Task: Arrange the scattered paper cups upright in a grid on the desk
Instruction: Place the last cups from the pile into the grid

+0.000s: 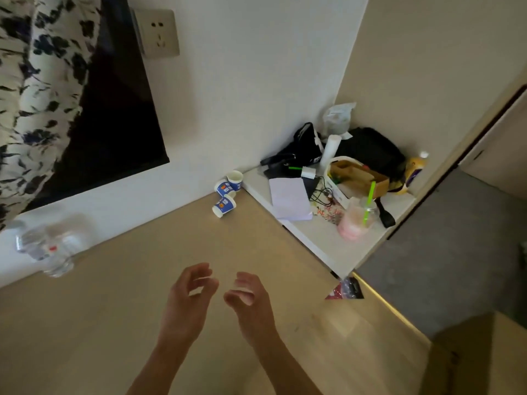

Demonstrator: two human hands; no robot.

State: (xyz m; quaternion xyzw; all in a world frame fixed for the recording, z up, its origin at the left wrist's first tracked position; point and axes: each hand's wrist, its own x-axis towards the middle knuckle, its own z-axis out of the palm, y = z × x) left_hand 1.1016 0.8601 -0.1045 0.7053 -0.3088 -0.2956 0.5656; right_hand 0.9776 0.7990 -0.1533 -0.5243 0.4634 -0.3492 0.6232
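Hovering at lower centre, the left hand [188, 297] and right hand [251, 305] are hanging loosely curled, gripping nothing; three blue paper cups [224, 207] (huddled together) are sitting on the desk [114, 309] just above centre.

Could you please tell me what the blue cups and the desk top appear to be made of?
Blue cups: probably paper, matte, with printed blue walls and white rims. Desk top: seemingly wood-look laminate, beige and smooth, with a faint sheen; real wood cannot be excluded.
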